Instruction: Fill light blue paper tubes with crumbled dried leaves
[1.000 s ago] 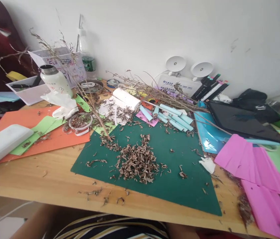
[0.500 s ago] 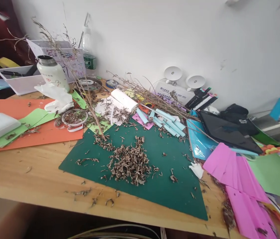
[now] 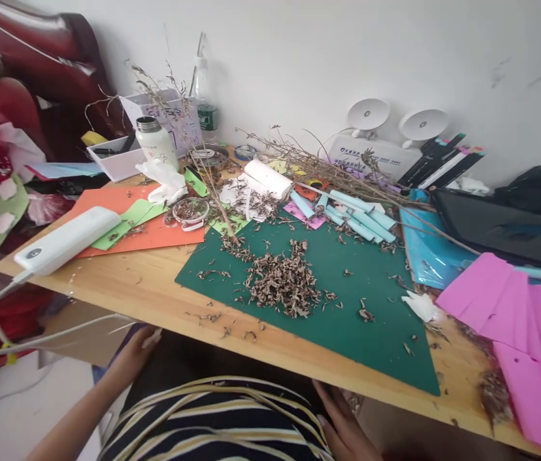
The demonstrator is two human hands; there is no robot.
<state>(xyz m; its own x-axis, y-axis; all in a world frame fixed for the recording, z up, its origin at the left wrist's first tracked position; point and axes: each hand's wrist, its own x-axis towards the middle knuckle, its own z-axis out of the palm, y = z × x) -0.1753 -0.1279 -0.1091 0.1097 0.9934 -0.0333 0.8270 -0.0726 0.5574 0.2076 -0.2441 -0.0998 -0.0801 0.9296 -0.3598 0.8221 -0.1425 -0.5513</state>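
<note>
My left hand (image 3: 139, 352) is low beside my lap, just under the table's front edge. Most of its fingers are hidden, so its grip does not show. Opposite it, my right hand (image 3: 342, 419) rests by my striped top (image 3: 222, 416), fingers stretched out and nothing held. Above both hands, a green cutting mat (image 3: 371, 346) lies on the wooden table (image 3: 155, 282). A heap of dried, curled brown leaves (image 3: 282, 282) sits on the mat, with loose bits scattered around. One dry stem (image 3: 219, 202) slants down to the mat's back left.
Dry branches (image 3: 308, 157), light-blue paper rolls (image 3: 363, 221) and a white roll (image 3: 267, 179) lie behind. At left are a white power bank (image 3: 68, 240) with a cable, orange paper (image 3: 169, 240) and an uncapped bottle (image 3: 155, 141). Pink paper strips (image 3: 491, 298) and a black tablet (image 3: 505, 224) are at right.
The view has swung left and down, so table items appear shifted right. Both hands and the striped top now show more fully at the bottom. The leaf heap looks unchanged.
</note>
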